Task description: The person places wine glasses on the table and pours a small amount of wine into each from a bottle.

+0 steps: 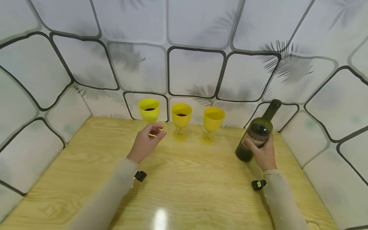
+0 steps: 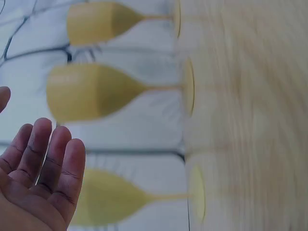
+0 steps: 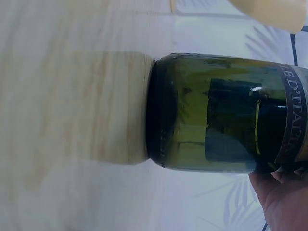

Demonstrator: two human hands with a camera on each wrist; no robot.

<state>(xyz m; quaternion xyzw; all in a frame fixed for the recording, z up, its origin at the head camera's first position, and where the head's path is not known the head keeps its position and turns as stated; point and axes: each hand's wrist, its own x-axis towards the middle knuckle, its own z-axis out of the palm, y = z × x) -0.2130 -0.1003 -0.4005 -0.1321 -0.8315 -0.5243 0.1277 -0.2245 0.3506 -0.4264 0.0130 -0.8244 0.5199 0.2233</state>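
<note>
Three yellow goblets stand in a row at the back of the table. Dark liquid shows in the left goblet (image 1: 149, 114) and the middle goblet (image 1: 181, 120); none is visible in the right goblet (image 1: 213, 120). My left hand (image 1: 144, 143) hovers in front of the left goblet, hiding its stem in the head view. Its fingers (image 2: 67, 168) are loosely bent and hold nothing, with that goblet partly behind them in the left wrist view. My right hand (image 1: 265, 155) grips a green glass wine bottle (image 1: 261, 127) around its label. The bottle's base (image 3: 161, 113) meets the tabletop.
The light wooden table (image 1: 184, 179) ends against a pale wall (image 1: 195, 73) with dark outlined squares and leaf patterns. Side panels (image 1: 327, 121) in the same pattern enclose it left and right. The bottle stands right of the goblets, near the right panel.
</note>
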